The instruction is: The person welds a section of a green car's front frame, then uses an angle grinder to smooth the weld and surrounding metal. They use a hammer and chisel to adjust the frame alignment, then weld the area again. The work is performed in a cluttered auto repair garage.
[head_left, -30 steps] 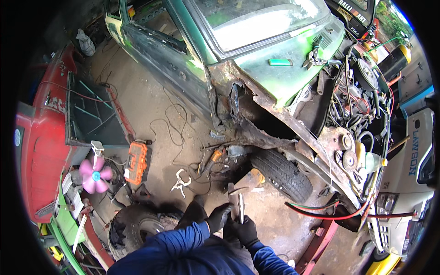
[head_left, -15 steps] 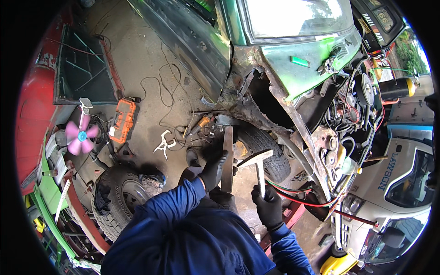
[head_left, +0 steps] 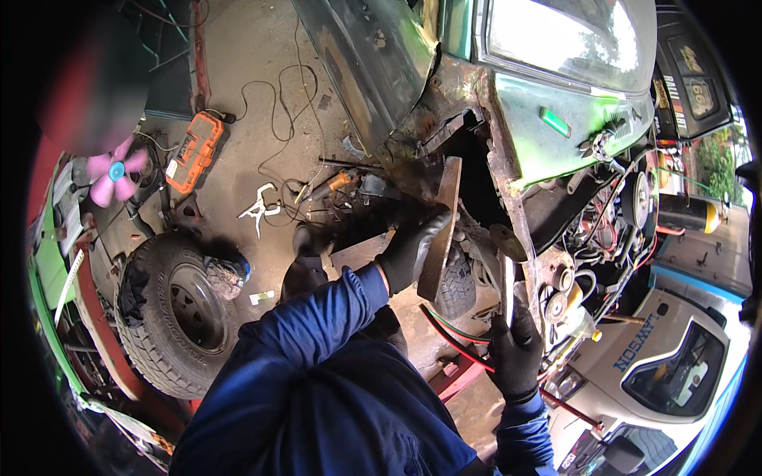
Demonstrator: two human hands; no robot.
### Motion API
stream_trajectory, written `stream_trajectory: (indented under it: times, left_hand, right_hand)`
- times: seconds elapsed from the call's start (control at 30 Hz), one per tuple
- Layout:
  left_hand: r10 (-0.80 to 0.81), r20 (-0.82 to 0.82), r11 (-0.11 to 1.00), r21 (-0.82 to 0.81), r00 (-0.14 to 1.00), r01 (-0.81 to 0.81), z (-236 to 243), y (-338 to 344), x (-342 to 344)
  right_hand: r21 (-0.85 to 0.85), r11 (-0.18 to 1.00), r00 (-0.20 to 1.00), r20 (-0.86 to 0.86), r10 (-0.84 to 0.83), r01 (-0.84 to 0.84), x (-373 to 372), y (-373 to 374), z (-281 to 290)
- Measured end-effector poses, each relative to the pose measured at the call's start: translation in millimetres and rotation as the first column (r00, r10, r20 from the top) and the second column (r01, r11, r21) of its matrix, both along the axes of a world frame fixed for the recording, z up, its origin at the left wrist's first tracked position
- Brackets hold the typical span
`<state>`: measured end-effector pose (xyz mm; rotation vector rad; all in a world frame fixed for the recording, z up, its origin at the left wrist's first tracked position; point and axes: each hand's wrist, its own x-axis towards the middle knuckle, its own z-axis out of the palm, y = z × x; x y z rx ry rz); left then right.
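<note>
"Gloves first: what do you have in your left hand (head_left: 413,250)?"

"You have it closed on a flat metal bar (head_left: 441,230), tilted, its upper end in front of the torn opening (head_left: 480,178) in the green car (head_left: 361,67). Some of your fingers are hidden."

"And your right hand (head_left: 517,349)?"

"You have it wrapped around a hammer (head_left: 509,282), its blurred head raised near the opening's rusty edge. Whether it touches the metal, I cannot tell."

"What lies just past your hands?"

"Below the opening you have a tyre (head_left: 456,289), partly behind the bar. On the hood (head_left: 532,119) lies a flat green object (head_left: 556,121), with a metal tool (head_left: 601,143) near the front edge."

"Farther out?"

"On the floor (head_left: 230,63), near the car's lower edge, lies an orange power tool (head_left: 333,184), then a white clamp (head_left: 259,210) and an orange case (head_left: 194,152) leftward. A pink fan (head_left: 101,192) stands near the floor's left edge, above a large wheel (head_left: 151,317)."
</note>
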<state>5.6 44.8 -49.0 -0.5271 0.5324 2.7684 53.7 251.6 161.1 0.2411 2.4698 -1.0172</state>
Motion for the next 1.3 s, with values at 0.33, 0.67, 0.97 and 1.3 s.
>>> stream_trajectory:
  times: [0.33,0.67,0.97,1.3]
  left_hand:
    - [0.4,-0.009,0.914,0.073,0.916,-0.399,18,48,-53]
    - [0.602,0.212,0.696,0.334,0.77,-0.636,3,98,-81]
    - [0.709,0.111,0.703,-0.027,0.696,-0.711,37,88,-87]
    - [0.71,0.12,0.7,-0.014,0.694,-0.714,39,84,-85]
  right_hand:
    - [0.577,0.405,0.358,-0.2,0.912,-0.709,-103,-6,72]
    - [0.725,-0.096,-0.014,0.117,0.993,-0.682,-153,-81,72]
    - [0.835,-0.269,-0.146,0.227,0.963,-0.479,-180,-130,40]
    - [0.798,-0.277,-0.128,0.247,0.961,-0.535,-177,-137,43]
